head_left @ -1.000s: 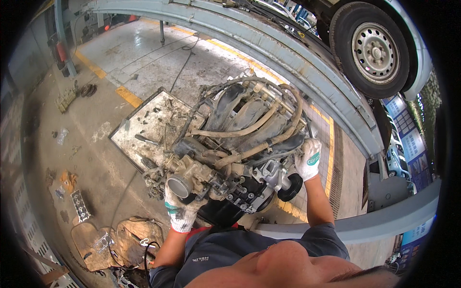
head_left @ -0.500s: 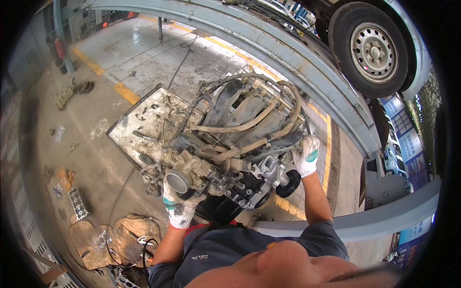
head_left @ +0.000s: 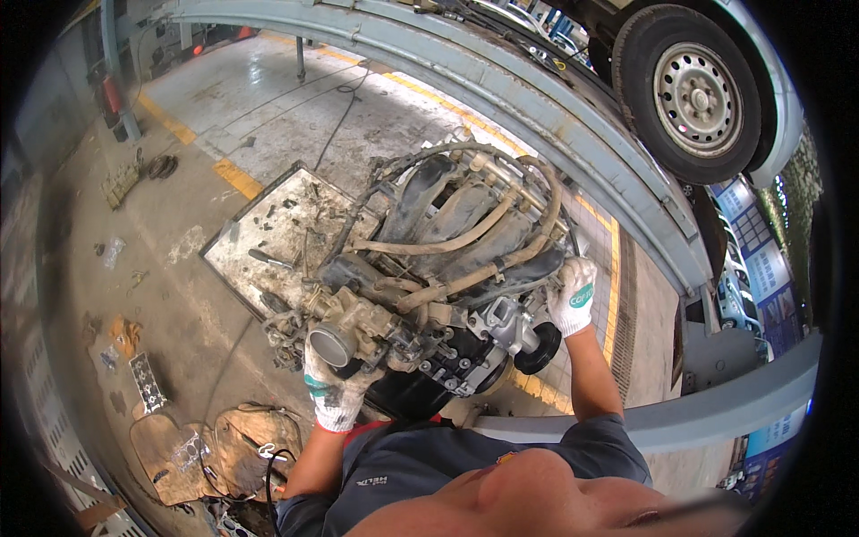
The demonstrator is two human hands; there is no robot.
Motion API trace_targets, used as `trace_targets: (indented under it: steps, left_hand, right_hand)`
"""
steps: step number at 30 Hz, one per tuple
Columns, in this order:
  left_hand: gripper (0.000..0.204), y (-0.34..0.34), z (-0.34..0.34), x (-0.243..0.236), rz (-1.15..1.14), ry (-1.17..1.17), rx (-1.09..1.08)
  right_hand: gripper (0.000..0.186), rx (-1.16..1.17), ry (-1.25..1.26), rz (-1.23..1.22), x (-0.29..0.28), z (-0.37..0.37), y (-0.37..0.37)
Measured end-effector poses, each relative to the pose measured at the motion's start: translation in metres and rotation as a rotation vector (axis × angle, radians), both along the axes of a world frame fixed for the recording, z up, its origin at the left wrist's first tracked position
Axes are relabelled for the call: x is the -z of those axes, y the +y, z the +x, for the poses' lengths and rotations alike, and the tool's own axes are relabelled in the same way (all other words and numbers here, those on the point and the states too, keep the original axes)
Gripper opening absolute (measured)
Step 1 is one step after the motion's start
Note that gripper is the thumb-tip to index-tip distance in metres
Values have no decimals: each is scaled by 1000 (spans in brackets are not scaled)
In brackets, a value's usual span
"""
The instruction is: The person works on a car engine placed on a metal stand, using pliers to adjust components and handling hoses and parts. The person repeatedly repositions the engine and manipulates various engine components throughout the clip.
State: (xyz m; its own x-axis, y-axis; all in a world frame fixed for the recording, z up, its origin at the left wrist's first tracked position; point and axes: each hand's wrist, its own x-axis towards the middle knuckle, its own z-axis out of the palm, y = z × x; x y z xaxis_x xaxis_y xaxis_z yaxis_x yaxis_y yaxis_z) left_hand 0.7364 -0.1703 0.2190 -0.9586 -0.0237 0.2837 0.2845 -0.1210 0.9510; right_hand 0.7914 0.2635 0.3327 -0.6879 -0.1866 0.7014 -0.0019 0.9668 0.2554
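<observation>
grimy grey car engine block with tan hoses mid-frame, over dirty metal tray | left gloved hand at 7 o'clock curls under throttle end, bearing weight | right gloved hand at 3 o'clock wraps pulley side, steadying | long axis 7-to-1 o'clock, round throttle mouth facing the person

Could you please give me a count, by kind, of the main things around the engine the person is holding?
Engine: 1
Gloved hands on it: 2, left hand and right hand
Metal tray on the floor: 1
Car wheel: 1
Total: 5
</observation>
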Motion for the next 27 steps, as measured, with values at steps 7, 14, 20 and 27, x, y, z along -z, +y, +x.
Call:
trace_targets:
  steps: [7,14,20,27]
  left_hand:
    - [107,2,-1,0,56,-9,5]
    - [112,-1,-5,20,-54,31,-25]
    - [115,1,-4,25,-61,20,-64]
    - [117,4,-3,26,7,38,-51]
  right_hand:
    - [42,-2,17,6,2,0,1]
    - [43,35,6,5,5,-1,6]
    - [46,37,-15,-34,4,-2,7]
    - [41,-26,-14,-41,1,6,7]
